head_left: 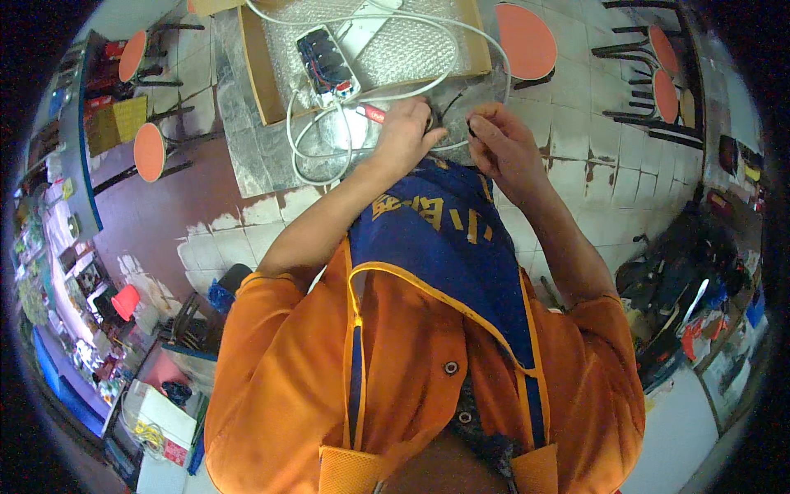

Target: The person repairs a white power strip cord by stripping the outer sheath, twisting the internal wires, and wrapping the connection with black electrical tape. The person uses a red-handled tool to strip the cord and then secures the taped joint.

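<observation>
My left hand [405, 136] rests over the table with its fingers curled. A dark rounded edge shows by its thumb, but most of what it holds is hidden. Beside its knuckles lies a red-handled tool [372, 114]. My right hand [506, 155], off to the right, pinches a small black piece [471, 128] between thumb and finger. Between the hands a thin dark strip [451, 104] is visible. Farther off, an opened white box-shaped electrical housing [327, 62] shows black compartments and red wires. A white cable [295, 148] loops from it around the left hand.
The housing lies at the edge of a cardboard box [262, 70] lined with bubble wrap [420, 53], where a white flat panel [368, 29] also lies. Clear plastic covers the table [251, 156]. Stools with orange seats [527, 41] stand on the tiled floor. Cluttered shelves line the left side.
</observation>
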Tool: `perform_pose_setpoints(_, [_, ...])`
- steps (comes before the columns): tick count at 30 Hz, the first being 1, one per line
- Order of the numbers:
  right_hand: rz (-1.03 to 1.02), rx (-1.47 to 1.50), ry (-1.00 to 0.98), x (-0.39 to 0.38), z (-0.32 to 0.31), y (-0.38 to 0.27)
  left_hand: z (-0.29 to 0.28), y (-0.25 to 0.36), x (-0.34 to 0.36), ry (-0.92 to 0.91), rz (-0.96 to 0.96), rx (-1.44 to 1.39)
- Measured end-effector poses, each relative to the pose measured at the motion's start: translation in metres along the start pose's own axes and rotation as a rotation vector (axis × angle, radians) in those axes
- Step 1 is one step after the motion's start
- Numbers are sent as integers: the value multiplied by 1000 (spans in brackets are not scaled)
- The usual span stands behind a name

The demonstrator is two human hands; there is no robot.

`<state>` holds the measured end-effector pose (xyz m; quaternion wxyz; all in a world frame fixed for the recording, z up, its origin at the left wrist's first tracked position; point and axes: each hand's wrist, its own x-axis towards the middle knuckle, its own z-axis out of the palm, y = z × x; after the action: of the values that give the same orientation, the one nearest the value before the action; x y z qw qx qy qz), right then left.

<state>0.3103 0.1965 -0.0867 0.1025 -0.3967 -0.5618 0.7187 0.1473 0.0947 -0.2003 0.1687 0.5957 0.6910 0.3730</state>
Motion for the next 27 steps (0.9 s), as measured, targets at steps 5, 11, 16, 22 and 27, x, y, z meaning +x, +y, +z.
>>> perform_pose_setpoints(5, [45, 144, -44, 11, 1, -12, -8, 7, -3, -84, 57, 158])
perform_pose_setpoints(11, [18, -36, -170, 22, 19, -28, -98, 53, -10, -81, -714, -1011])
perform_pose_setpoints(16, [69, -6, -319, 21, 52, -34, -120, 59, -26, -43, -613, -1120])
perform_pose_setpoints(22, [90, -44, -393, 21, 78, -40, -138, 52, -44, -28, -599, -1174])
perform_pose_setpoints(27, [33, -111, -378, 22, 95, -33, -152, 52, -50, -39, -612, -1111])
